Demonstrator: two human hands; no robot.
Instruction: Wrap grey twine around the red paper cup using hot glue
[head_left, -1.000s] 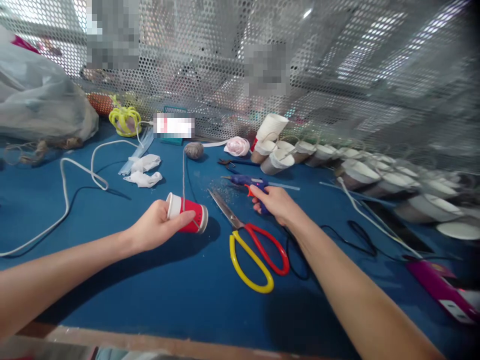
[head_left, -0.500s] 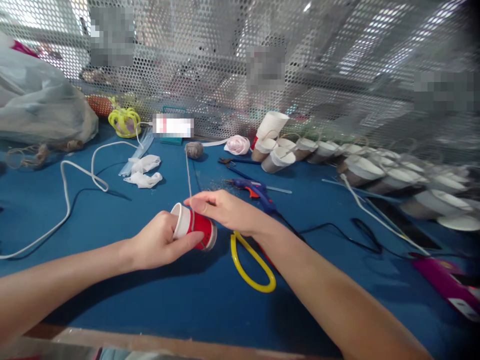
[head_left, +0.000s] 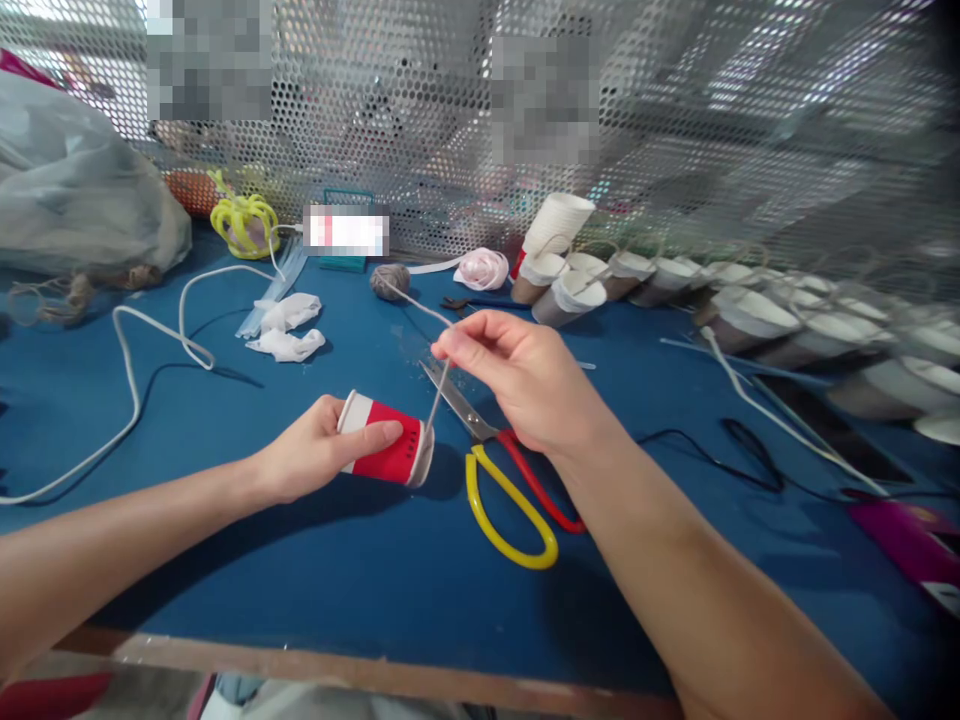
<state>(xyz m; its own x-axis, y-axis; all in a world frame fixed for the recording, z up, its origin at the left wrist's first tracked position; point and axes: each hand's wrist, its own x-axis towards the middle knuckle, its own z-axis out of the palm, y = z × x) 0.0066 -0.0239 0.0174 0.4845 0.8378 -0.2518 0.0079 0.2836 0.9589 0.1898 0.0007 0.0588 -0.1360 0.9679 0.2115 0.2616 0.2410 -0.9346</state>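
Yarn (head_left: 439,397) — one gray strand — ran, in the head view, from one gray ball (head_left: 389,284) toward the back of the blue table (head_left: 330,590) to the right hand (head_left: 521,380), and from there down to the base end of one red-and-white paper cup (head_left: 382,437). That cup was tipped on its side in the left hand (head_left: 311,458), over the middle of the table; one thumb pressed on the red band, while the other fingers were mostly hidden at the mouth. The right hand had its thumb and forefinger pinched narrow on the strand, near the blades of one pair of scissors (head_left: 474,428), which had two loop handles, one yellow and one red. Left of the ball lay two crumpled white scraps (head_left: 287,345), near one bundle of clear strips (head_left: 279,285) and one yellow ribbed ornament (head_left: 246,225). To the ball's right sat one pink roll (head_left: 481,269), with one pair of pliers (head_left: 480,303) in front of it, and one leaning stack of white cups (head_left: 560,222). Wrapped cups (head_left: 571,305) crowded the right side — more than eight, too blurred and overlapped for an exact count. One white cable (head_left: 131,345) wound across the left side, one plastic bag (head_left: 82,190) stood behind it, and one purple device (head_left: 904,545) was cut off by the right edge.
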